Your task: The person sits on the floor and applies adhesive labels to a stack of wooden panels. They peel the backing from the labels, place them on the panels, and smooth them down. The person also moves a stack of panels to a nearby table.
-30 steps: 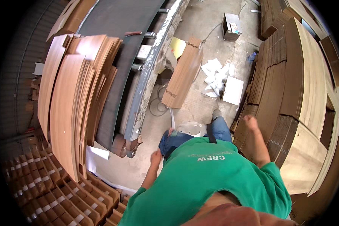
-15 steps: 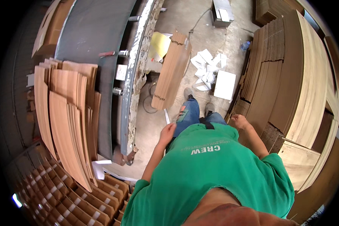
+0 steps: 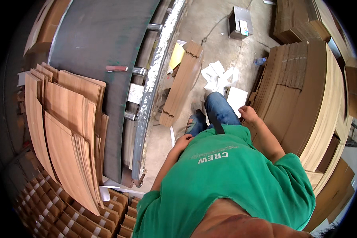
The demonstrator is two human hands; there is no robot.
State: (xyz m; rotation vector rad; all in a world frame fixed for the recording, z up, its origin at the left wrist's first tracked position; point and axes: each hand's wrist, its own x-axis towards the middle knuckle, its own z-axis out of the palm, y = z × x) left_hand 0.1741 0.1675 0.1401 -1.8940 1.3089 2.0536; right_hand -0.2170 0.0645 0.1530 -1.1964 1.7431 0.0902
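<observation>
One right hand [image 3: 248, 114], loosely curled, empty, hangs right of the conveyor belt [image 3: 103, 39]; the left hand [image 3: 183, 142] I cannot tell. Boards [image 3: 67, 131] already lie stacked belt-side; the cardboard stack [image 3: 291, 113], farther right, is ungrasped.

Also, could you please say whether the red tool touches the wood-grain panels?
Apart: the head view shows dark conveyor belt between the red tool and the wood-grain panels.
</observation>
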